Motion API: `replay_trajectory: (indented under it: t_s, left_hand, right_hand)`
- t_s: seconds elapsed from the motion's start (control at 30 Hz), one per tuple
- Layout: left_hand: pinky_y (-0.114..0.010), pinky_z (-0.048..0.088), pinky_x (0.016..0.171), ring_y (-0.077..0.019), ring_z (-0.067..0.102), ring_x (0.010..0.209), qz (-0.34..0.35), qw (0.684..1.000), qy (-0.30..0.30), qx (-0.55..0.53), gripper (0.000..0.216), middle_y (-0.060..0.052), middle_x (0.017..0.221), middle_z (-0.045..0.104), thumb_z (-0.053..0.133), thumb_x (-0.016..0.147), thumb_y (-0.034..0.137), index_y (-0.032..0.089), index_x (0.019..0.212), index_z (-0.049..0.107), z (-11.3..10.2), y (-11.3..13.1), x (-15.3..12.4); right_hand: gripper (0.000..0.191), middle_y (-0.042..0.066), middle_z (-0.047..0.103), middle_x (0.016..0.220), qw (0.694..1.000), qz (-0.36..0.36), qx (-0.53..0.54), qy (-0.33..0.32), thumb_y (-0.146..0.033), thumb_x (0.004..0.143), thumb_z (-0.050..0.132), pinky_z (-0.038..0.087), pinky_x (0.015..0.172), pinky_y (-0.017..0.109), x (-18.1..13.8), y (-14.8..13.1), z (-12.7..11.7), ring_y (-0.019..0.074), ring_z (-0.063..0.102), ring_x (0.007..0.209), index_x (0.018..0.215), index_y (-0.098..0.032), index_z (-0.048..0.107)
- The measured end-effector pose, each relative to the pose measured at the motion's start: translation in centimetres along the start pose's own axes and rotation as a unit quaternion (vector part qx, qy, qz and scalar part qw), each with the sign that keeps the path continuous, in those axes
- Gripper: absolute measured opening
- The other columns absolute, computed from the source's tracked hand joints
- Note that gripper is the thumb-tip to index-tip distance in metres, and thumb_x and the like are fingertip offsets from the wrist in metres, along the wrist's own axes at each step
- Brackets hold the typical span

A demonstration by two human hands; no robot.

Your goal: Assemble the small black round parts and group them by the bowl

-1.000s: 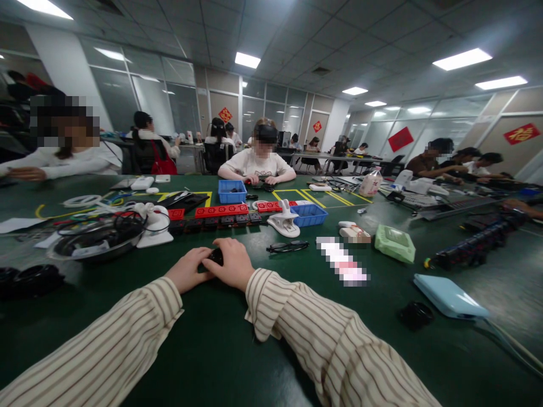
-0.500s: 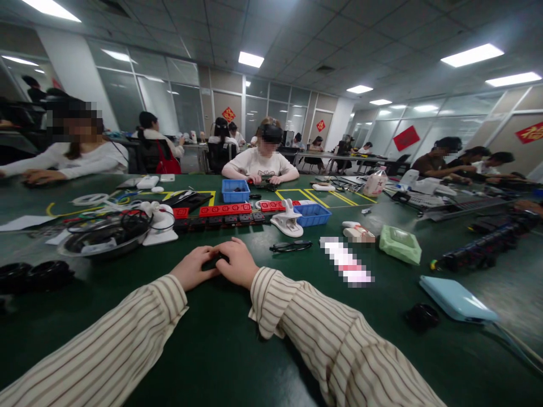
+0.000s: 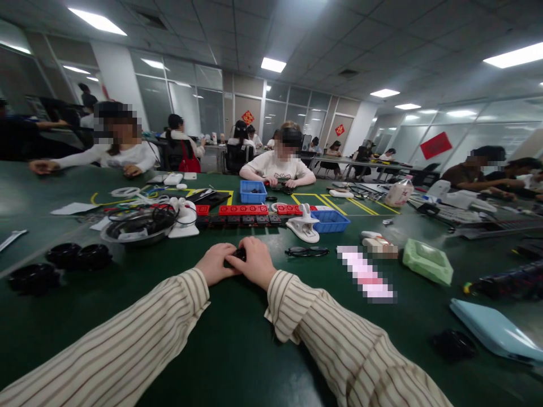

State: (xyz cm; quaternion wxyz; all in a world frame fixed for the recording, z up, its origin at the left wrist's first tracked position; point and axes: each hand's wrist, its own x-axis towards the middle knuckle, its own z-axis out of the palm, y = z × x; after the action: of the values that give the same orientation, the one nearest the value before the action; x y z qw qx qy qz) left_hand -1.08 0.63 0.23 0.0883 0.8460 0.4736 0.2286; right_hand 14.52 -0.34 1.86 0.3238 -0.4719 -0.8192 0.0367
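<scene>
My left hand [image 3: 216,264] and my right hand [image 3: 258,264] meet over the green tabletop, fingers closed around a small black part [image 3: 240,254]. Only a dark, rounded bit of it shows between the fingers, so its exact kind is hidden. Beyond my hands lies a row of red and black socket strips [image 3: 242,210]. A white clip-on stand [image 3: 304,227] sits beside a blue bin [image 3: 331,221], and folded eyeglasses [image 3: 306,252] rest to the right of my right hand.
Black round parts [image 3: 78,256] and a metal bowl of cables [image 3: 139,234] lie at left. To the right are a green tissue pack [image 3: 427,261], a light-blue case [image 3: 494,330] and another black part [image 3: 453,345]. A co-worker [image 3: 278,164] sits opposite.
The view has swung left, so everything sits further right in the picture. Both hands stay together, and more of the black part shows. At left, a co-worker's hand has lifted outward.
</scene>
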Motion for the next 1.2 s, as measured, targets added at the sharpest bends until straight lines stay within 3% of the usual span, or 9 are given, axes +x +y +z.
replay_trajectory:
  t_s: [0.17, 0.27, 0.4, 0.57, 0.67, 0.9, 1.0, 1.1, 1.2]
  left_hand:
    - [-0.038, 0.036, 0.094, -0.0257, 0.047, 0.105, 0.039, 0.996, -0.052, -0.068, 0.041, -0.006, 0.107, 0.056, 0.059, 0.066, 0.045, 0.021, 0.099, 0.061, -0.6, -1.5, 0.0]
    - [-0.040, 0.034, 0.096, -0.0270, 0.045, 0.110, 0.037, 0.994, -0.062, -0.087, 0.050, -0.007, 0.114, 0.054, 0.061, 0.064, 0.046, 0.019, 0.106, 0.057, -0.8, -1.8, 0.0]
    - [-0.042, 0.037, 0.093, -0.0295, 0.047, 0.107, -0.030, 0.998, -0.006, -0.054, 0.075, -0.012, 0.116, 0.051, 0.067, 0.055, 0.051, 0.015, 0.117, 0.046, -0.9, -0.5, -0.1]
    - [-0.040, 0.043, 0.079, -0.0284, 0.055, 0.088, -0.066, 0.997, -0.008, 0.040, 0.051, -0.009, 0.090, 0.059, 0.064, 0.056, 0.053, 0.014, 0.090, 0.058, -0.8, 1.8, -0.2]
    - [-0.039, 0.044, 0.074, -0.0269, 0.055, 0.081, -0.062, 0.996, -0.028, 0.049, 0.042, -0.007, 0.080, 0.058, 0.062, 0.060, 0.052, 0.015, 0.079, 0.060, -0.9, 1.7, -0.1]
    - [-0.039, 0.038, 0.089, -0.0263, 0.050, 0.097, 0.023, 0.997, -0.049, -0.053, 0.051, -0.006, 0.099, 0.055, 0.066, 0.056, 0.048, 0.019, 0.098, 0.060, -1.1, -1.1, 0.0]
    - [-0.040, 0.040, 0.088, -0.0270, 0.051, 0.098, 0.000, 0.994, -0.055, -0.090, 0.059, -0.007, 0.102, 0.055, 0.067, 0.055, 0.045, 0.017, 0.105, 0.055, -1.2, -1.0, 0.0]
    - [-0.039, 0.043, 0.084, -0.0271, 0.053, 0.097, -0.045, 0.994, -0.029, -0.100, 0.070, -0.010, 0.109, 0.053, 0.068, 0.052, 0.048, 0.015, 0.112, 0.048, -1.1, -0.1, 0.0]
    - [-0.038, 0.044, 0.080, -0.0271, 0.055, 0.093, -0.073, 0.996, -0.022, -0.048, 0.066, -0.009, 0.102, 0.056, 0.067, 0.052, 0.053, 0.015, 0.104, 0.052, -0.9, 1.1, -0.2]
  right_hand:
    - [0.018, 0.002, 0.057, 0.091, 0.984, -0.097, 0.131, -0.076, -0.020, 0.074, 0.057, 0.037, 0.082, 0.028, 0.4, 0.6, -0.7, 0.0146, 0.050, 0.090, 0.092, -0.018, 0.056]
    - [0.030, 0.003, 0.057, 0.100, 0.980, -0.100, 0.155, -0.075, -0.012, 0.073, 0.051, 0.036, 0.086, 0.029, 0.1, 0.6, -0.7, 0.0143, 0.049, 0.095, 0.103, -0.017, 0.053]
    - [0.037, 0.006, 0.053, 0.101, 0.996, -0.019, 0.087, -0.007, -0.035, 0.076, 0.055, 0.036, 0.084, 0.034, -0.4, 0.0, -0.5, 0.0178, 0.048, 0.094, 0.106, -0.016, 0.048]
    - [0.038, 0.004, 0.053, 0.084, 0.999, 0.048, 0.006, -0.001, -0.052, 0.073, 0.054, 0.038, 0.072, 0.032, -0.4, -0.5, -0.4, 0.0179, 0.048, 0.081, 0.084, -0.016, 0.053]
    - [0.033, 0.004, 0.055, 0.082, 1.000, 0.011, 0.007, -0.023, -0.048, 0.073, 0.056, 0.038, 0.072, 0.031, 0.1, -0.3, -0.8, 0.0175, 0.049, 0.081, 0.082, -0.016, 0.056]
    - [0.028, 0.001, 0.062, 0.093, 0.967, -0.129, 0.135, -0.173, -0.011, 0.071, 0.056, 0.039, 0.080, 0.026, 1.0, 0.3, -2.5, 0.0135, 0.053, 0.087, 0.098, -0.018, 0.060]
    - [0.029, 0.002, 0.059, 0.100, 0.980, -0.117, 0.120, -0.110, -0.015, 0.073, 0.055, 0.037, 0.085, 0.028, 0.6, -0.2, -2.6, 0.0148, 0.051, 0.094, 0.101, -0.018, 0.057]
    - [0.033, 0.005, 0.055, 0.100, 0.995, -0.039, 0.085, -0.035, -0.036, 0.077, 0.054, 0.039, 0.081, 0.031, 0.1, -0.7, -2.4, 0.0170, 0.049, 0.093, 0.104, -0.016, 0.052]
    - [0.044, 0.006, 0.054, 0.090, 0.998, 0.040, 0.048, -0.020, -0.053, 0.075, 0.050, 0.041, 0.071, 0.031, -0.1, -0.9, -2.1, 0.0178, 0.051, 0.083, 0.098, -0.015, 0.051]
